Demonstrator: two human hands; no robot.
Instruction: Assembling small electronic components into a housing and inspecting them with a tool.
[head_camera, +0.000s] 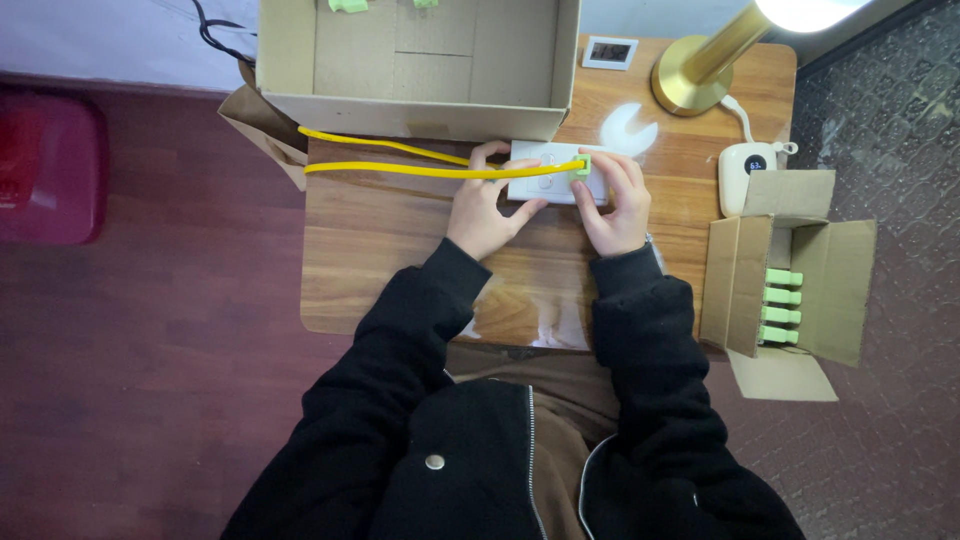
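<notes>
Black sleeves of my jacket fill the bottom of the frame, and both arms go up toward the centre so that the hands meet over one small thing. On the wooden table (400, 260), just above the middle of the frame, lies a white socket plate (545, 183). My left hand (485, 205) is curled around its left edge, thumb below and fingers above, so the plate cannot slide while I work on it. My right hand (615, 200) is closed at the right edge of the plate, and its fingers pinch a small green plug (581, 165) there; I cannot tell if the plug is already fully seated. From this plug a yellow cable (400, 160) runs to the left in two lines, a long loop that goes off near the table edge.

At the right side of the frame, beside the table, an open cardboard box (800, 270) holds a row of more green plugs (782, 305), near enough for my right hand to reach. Just above it lies a white device with a small display (748, 170). In the upper right stands a brass lamp (695, 75), which throws light on the working place. At the top centre a big open carton (420, 60) has two green pieces at its far wall
</notes>
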